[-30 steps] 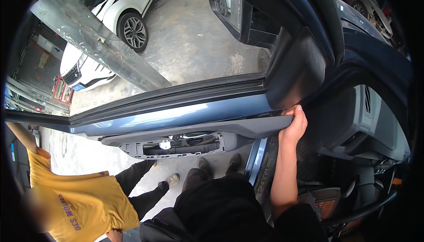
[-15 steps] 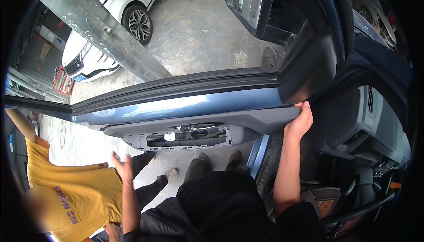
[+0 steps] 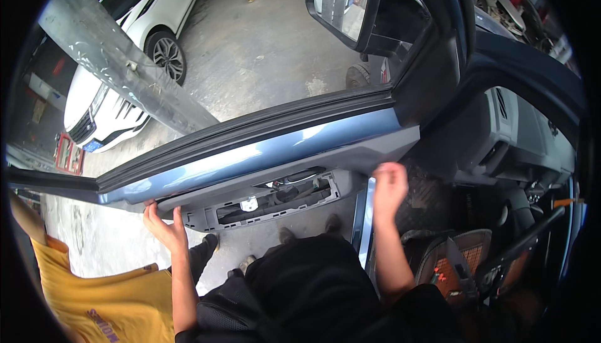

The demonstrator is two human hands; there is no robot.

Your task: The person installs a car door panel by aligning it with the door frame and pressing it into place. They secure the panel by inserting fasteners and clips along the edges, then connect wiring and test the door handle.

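A dark grey door trim panel (image 3: pixel 350 156) lies along the inner side of a blue car door (image 3: pixel 275 145). Its long lower opening shows wiring and a white bracket (image 3: pixel 249 204). At the panel's left end is my left hand (image 3: pixel 166 227), its fingertips and thumb on either side of the corner. My right hand (image 3: pixel 389 189) is curled like a fist just below the panel's right part, slightly blurred. I see nothing in it, and its fingertips are partly hidden.
A person in a yellow shirt (image 3: pixel 119 296) stands close on the left. Above the door are the window frame, a side mirror (image 3: pixel 341 8) and a metal post (image 3: pixel 119 55). A white car (image 3: pixel 156 23) is parked beyond. The car's seat (image 3: pixel 466 255) and dashboard lie to the right.
My left hand has moved up to the panel's left end. My right hand has left the panel's right tip and dropped lower left. The view has shifted, and the panel looks more tilted.
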